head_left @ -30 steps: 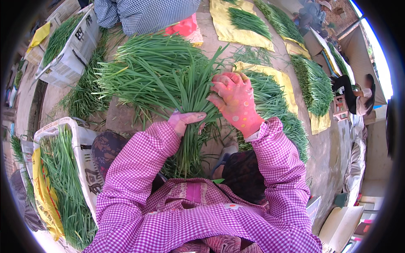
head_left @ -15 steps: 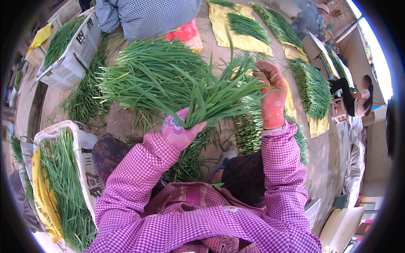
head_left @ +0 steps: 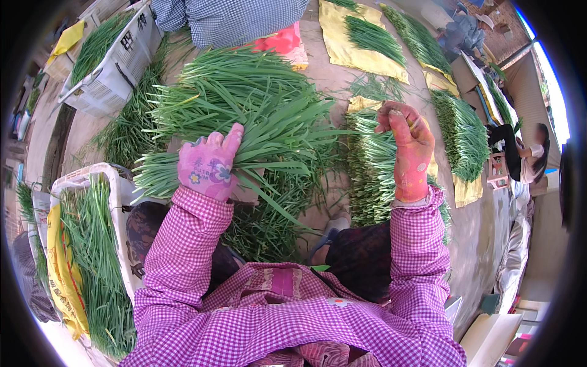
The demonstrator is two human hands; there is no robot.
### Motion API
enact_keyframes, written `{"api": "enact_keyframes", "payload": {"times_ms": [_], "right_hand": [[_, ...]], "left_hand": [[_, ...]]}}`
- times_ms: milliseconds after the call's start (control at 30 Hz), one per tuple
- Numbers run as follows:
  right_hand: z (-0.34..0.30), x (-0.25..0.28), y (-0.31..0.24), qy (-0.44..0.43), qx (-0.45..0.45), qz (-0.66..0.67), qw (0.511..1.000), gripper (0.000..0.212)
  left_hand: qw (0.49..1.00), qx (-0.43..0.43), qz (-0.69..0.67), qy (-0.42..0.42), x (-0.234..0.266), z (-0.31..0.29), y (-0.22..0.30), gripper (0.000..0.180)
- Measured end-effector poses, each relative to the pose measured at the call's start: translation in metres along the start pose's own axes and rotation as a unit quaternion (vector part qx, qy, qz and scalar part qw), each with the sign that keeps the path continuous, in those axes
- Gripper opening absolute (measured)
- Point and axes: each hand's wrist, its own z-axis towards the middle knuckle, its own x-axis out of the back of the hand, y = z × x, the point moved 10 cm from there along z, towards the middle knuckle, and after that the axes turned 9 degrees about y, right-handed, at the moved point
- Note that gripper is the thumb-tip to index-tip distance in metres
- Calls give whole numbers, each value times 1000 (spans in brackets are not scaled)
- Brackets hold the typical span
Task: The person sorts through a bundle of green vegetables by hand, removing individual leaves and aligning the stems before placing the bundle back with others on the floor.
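My left hand [head_left: 208, 166], in a pink glove with a flower print, is closed over a bunch of garlic chives [head_left: 160, 175]. The pale stem ends stick out to its left and the green leaves fan out to its right. This bunch lies against the near side of a large pile of garlic chives [head_left: 238, 85]. My right hand [head_left: 408, 150], in an orange-stained pink glove, is raised apart from the pile with its fingers curled in. Whether anything small is inside them is hidden. Below it stands a row of chives [head_left: 370, 165] with pale stems.
White plastic crates [head_left: 110, 92] of chives stand at the left; a nearer one [head_left: 116, 202] is beside my knee. Loose leaves [head_left: 263, 229] litter the ground between my feet. More chives lie on yellow sheets [head_left: 336, 46]. A person in a checked top [head_left: 244, 21] is ahead; others sit farther right.
My left hand has moved left and away from me, from holding a bunch upright to laying over one at the pile. My right hand has come away from the leaves, fingers curled.
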Motion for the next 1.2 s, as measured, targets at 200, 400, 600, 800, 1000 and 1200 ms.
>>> {"api": "enact_keyframes", "payload": {"times_ms": [200, 400, 600, 800, 1000, 1200], "right_hand": [[-43, -60, 24, -235, -137, -38, 961, 21], [-70, -91, 36, -245, -108, -153, 951, 24], [-73, -85, 44, -201, -132, -81, 967, 22], [-72, -78, 27, -191, -254, 41, 947, 19], [1, -7, 10, -19, -74, 143, 987, 17], [-16, -28, 11, -65, -41, -5, 997, 16]], "left_hand": [[998, -3, 55, -11, -18, -1, -3, 71], [995, -69, 48, 62, -10, 1, 23, 50], [988, -101, 53, 106, -2, 0, 31, 48], [981, -118, 53, 145, 14, -1, 36, 43], [994, -37, 39, 100, 11, -2, 2, 63], [997, -16, 26, 71, 5, 0, 0, 73]]}}
